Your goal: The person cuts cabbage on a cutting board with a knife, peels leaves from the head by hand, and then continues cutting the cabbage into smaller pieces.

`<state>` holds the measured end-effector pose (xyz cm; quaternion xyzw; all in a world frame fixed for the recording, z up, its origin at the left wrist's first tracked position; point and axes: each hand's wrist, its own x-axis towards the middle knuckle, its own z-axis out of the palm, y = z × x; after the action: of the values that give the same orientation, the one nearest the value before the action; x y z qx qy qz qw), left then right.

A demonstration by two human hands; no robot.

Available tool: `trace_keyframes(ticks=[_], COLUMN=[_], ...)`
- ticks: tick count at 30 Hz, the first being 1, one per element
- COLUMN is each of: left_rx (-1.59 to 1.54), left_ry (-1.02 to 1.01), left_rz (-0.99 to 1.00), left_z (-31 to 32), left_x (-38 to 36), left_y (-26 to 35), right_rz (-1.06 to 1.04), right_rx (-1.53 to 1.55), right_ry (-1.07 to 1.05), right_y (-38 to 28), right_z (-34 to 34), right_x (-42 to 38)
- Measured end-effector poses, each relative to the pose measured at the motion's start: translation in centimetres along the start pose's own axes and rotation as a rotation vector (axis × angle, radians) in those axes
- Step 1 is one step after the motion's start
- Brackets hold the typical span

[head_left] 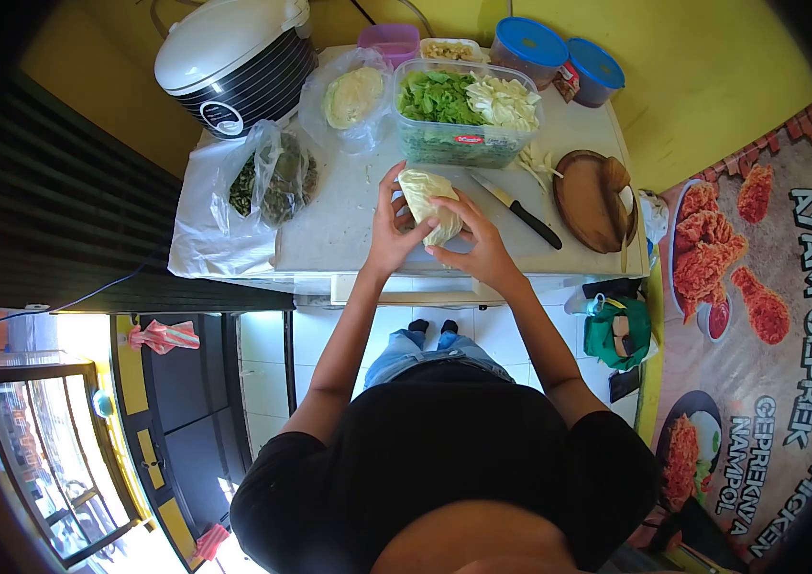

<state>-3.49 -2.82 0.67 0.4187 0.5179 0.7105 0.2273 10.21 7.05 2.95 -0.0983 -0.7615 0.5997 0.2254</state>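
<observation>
Cabbage (422, 197): over the table's (325, 244) near side, contact unclear | long axis: runs away and leftward | left hand (395, 231): clasping its left side | right hand (482, 251): clasping its right side, nearer the knife (517, 209), lying rightward

A head-worn camera looks down (fisheye-wide) over the table (334, 234).

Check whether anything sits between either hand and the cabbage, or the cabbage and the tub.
Nothing visible: left hand and right hand both touch the cabbage. Nothing visible stands between it and the tub either; the knife lies to the right.
</observation>
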Motion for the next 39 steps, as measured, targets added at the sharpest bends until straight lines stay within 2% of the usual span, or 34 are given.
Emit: trace_keyframes(ticks=[3, 5, 9, 11, 13, 14, 19, 21, 23, 26, 28, 30, 33, 37, 39], left_rx=[-0.028, -0.189, -0.230, -0.045, 0.017, 0.080, 0.100, 0.368, 0.351, 0.270, 0.196, 0.237, 0.267, 0.344, 0.413], left_ry=[0.035, 0.072, 0.154, 0.133, 0.112, 0.086, 0.016, -0.137, -0.114, -0.071, -0.044, -0.115, -0.067, -0.108, -0.172], left_rz=[-0.057, -0.212, -0.170, -0.091, -0.027, 0.038, 0.002, 0.097, 0.108, 0.100, 0.075, -0.006, -0.064, -0.086, -0.037], left_z=[0.0, -0.6, 0.0, 0.5, 0.7, 0.8, -0.3, -0.5, -0.4, -0.2, 0.1, 0.0, 0.2, -0.6, -0.7], left_x=[0.2, 0.8, 0.4, -0.2, -1.0, -1.3, -2.8, -3.0, -3.2, -3.0, -3.1, -3.3, -3.6, -3.9, -3.6], left_y=[0.0, 0.5, 2.9, 4.4, 4.8, 4.9, 5.1, 5.3, 5.1, 5.2, 5.2, 5.1, 5.2, 5.5, 6.1], right_rz=[0.019, 0.047, 0.020, 0.012, 0.123, 0.121, 0.108, 0.108, 0.099, 0.007, -0.076, -0.109, -0.167, -0.232, -0.221], right_rx=[0.026, 0.038, 0.151, 0.204, 0.367, 0.367, 0.371, 0.305, 0.235, 0.342, 0.235, 0.195, 0.103, 0.098, 0.056], right_ry=[-0.034, -0.038, -0.058, -0.056, -0.010, -0.012, -0.183, -0.207, -0.232, -0.162, -0.108, -0.120, -0.142, -0.206, -0.224], right_y=[-0.6, -1.1, -2.7, -2.9, -2.8, -2.7, -2.8, -3.5, -3.5, -3.0, -2.8, -2.2, -2.0, -3.0, -3.0], right_z=[-0.7, -1.0, -1.0, -0.7, -0.6, -0.5, -1.1, -1.1, -1.1, -0.1, 0.0, 0.0, -0.2, -0.9, -1.3], right_x=[-0.1, -0.2, 0.1, 0.3, 0.6, 0.6, 0.4, 0.1, 0.0, -0.3, -0.6, -0.6, -0.4, -0.2, -0.2])
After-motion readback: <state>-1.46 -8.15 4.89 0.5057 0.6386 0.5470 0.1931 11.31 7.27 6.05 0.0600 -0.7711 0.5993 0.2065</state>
